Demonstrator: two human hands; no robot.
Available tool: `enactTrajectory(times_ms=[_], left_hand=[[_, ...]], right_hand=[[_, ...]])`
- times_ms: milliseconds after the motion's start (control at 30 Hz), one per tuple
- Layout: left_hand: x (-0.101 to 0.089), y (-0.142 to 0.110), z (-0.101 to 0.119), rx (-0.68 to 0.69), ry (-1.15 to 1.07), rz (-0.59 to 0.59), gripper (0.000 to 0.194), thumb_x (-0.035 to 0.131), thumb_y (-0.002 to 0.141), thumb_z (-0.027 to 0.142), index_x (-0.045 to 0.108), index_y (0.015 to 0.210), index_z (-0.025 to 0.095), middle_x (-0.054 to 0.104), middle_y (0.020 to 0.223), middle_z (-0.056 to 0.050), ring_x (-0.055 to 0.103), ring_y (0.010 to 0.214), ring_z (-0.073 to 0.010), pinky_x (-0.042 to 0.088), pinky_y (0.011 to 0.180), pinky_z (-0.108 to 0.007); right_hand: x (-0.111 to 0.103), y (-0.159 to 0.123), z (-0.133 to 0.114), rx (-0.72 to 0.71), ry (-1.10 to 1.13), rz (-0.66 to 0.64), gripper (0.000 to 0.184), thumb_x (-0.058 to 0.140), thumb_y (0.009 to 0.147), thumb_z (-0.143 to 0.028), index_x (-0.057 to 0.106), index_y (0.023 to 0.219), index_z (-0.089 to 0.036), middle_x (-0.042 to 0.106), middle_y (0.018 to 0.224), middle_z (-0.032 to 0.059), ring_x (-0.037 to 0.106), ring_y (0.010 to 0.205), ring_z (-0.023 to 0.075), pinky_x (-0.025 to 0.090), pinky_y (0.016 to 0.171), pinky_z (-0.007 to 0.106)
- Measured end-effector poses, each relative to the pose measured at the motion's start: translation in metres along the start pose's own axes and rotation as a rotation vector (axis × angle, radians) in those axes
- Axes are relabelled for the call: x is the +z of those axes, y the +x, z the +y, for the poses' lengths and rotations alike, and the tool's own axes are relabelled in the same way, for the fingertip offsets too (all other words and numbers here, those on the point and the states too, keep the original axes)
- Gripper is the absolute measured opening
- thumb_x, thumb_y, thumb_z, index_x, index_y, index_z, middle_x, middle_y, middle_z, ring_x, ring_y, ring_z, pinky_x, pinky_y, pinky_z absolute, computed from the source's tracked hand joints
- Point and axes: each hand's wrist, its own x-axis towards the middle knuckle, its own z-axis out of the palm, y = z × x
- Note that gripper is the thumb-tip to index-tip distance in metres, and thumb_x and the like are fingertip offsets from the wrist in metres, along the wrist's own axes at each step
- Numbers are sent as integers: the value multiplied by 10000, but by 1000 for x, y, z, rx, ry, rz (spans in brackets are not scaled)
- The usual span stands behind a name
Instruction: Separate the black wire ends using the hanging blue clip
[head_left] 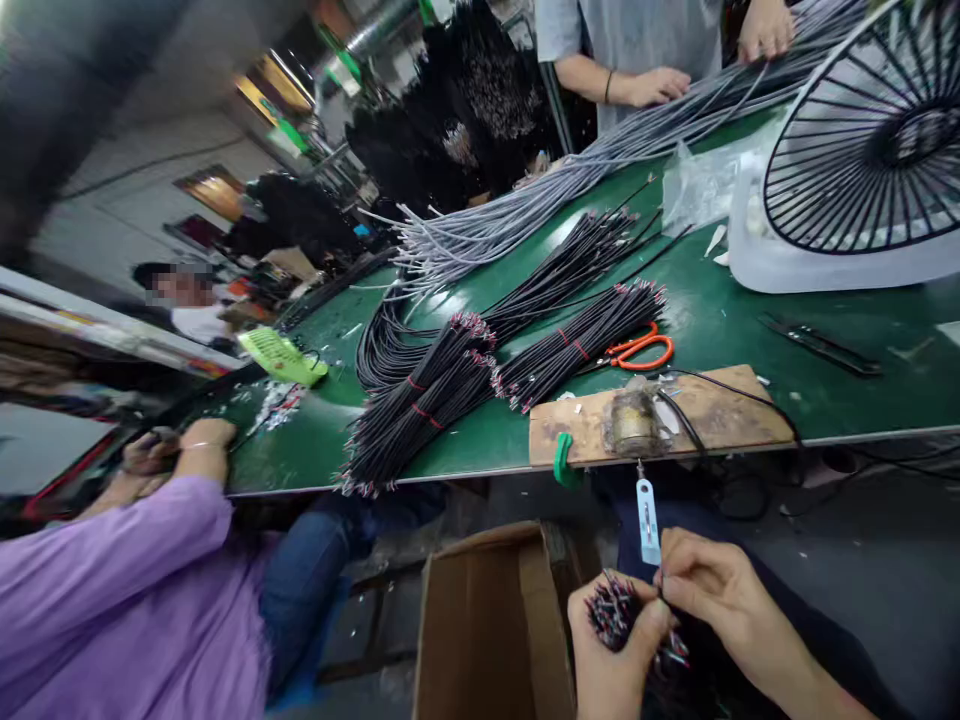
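Note:
Low at the right, my left hand [611, 655] is wrapped around a bundle of thin black cables [613, 610] whose stripped ends show red and white wires. Beside it, my right hand [709, 590] pinches a single cable end close to the bundle, its thumb and fingers pressed together. Just above my fingertips hangs a light blue plastic piece with a slot [648, 522], fixed to the shaft of a small motor [634, 420]. That motor sits on a wooden board [727, 405] at the table edge. The lower part of the bundle is hidden by my hands.
Tied black cable bundles [427, 400], orange-handled scissors [641, 348] and black snips [821, 345] lie on the green table [300, 455]. A fan [862, 150] stands right. Below is a cardboard box [487, 620]. A purple-sleeved person [142, 600] sits left; another handles grey cables [525, 215].

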Motion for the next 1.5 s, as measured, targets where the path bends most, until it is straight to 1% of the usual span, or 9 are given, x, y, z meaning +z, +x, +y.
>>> enactTrajectory(times_ms=[200, 333, 633, 833, 900, 1000, 1100, 1233, 1500], left_hand=[[6, 1, 8, -32, -75, -71, 329, 864, 645, 363, 630, 747, 156, 638, 515, 27, 578, 422, -106, 469, 416, -188], [12, 1, 19, -85, -162, -67, 377, 882, 622, 383, 616, 751, 149, 642, 481, 37, 558, 389, -73, 444, 389, -141], [10, 2, 21, -112, -136, -80, 394, 879, 623, 399, 595, 719, 144, 646, 475, 36, 549, 385, -56, 425, 395, -130], [7, 7, 30, -207, -89, -85, 449, 912, 555, 381, 573, 752, 160, 663, 523, 35, 541, 395, -75, 422, 398, -167], [4, 12, 35, -174, -94, -179, 410, 916, 550, 344, 596, 730, 163, 658, 550, 36, 523, 404, -70, 431, 445, -193], [3, 19, 43, -3, -24, -345, 253, 886, 599, 296, 686, 665, 156, 645, 602, 12, 541, 503, -93, 429, 540, -223], [4, 23, 53, 150, 114, -426, 126, 827, 669, 256, 747, 642, 162, 639, 621, -17, 550, 588, -133, 402, 586, -248], [4, 22, 61, 258, 188, -386, 56, 805, 666, 205, 754, 653, 187, 650, 615, -18, 547, 572, -143, 379, 578, -254], [10, 23, 64, 310, 157, -238, 86, 804, 660, 255, 747, 627, 200, 630, 580, -8, 527, 536, -136, 367, 548, -245]], right_hand=[[4, -1, -3, -229, -123, 59, 166, 641, 888, -241, 653, 726, -209, 562, 734, 15, 551, 725, 172, 447, 671, 267], [0, 3, 0, -153, -15, -16, 149, 637, 889, -283, 682, 769, -207, 592, 756, 25, 583, 703, 172, 476, 653, 272], [-7, 4, 1, -72, -89, -22, 95, 735, 808, -282, 748, 805, -188, 658, 770, 56, 604, 709, 194, 494, 641, 296], [-4, -1, -16, -397, -430, -20, 169, 586, 901, -121, 677, 784, -202, 630, 743, 46, 548, 730, 191, 427, 696, 324], [-6, -2, -15, -340, -342, -129, 160, 565, 930, -186, 655, 799, -211, 609, 777, 42, 546, 761, 194, 423, 710, 324], [-9, 0, -12, -71, -39, -253, 210, 582, 930, -363, 604, 789, -209, 555, 800, 19, 546, 768, 183, 430, 709, 307], [-9, 9, -13, 104, 94, -250, 256, 605, 908, -422, 584, 801, -191, 516, 785, 3, 506, 751, 164, 416, 709, 291], [-3, 32, -26, 124, 44, -61, 371, 583, 897, -510, 597, 768, -163, 476, 705, -13, 413, 666, 141, 373, 631, 269], [16, 49, -33, 163, 326, -34, 400, 675, 827, -517, 659, 715, -134, 494, 641, -15, 408, 600, 116, 350, 551, 231]])
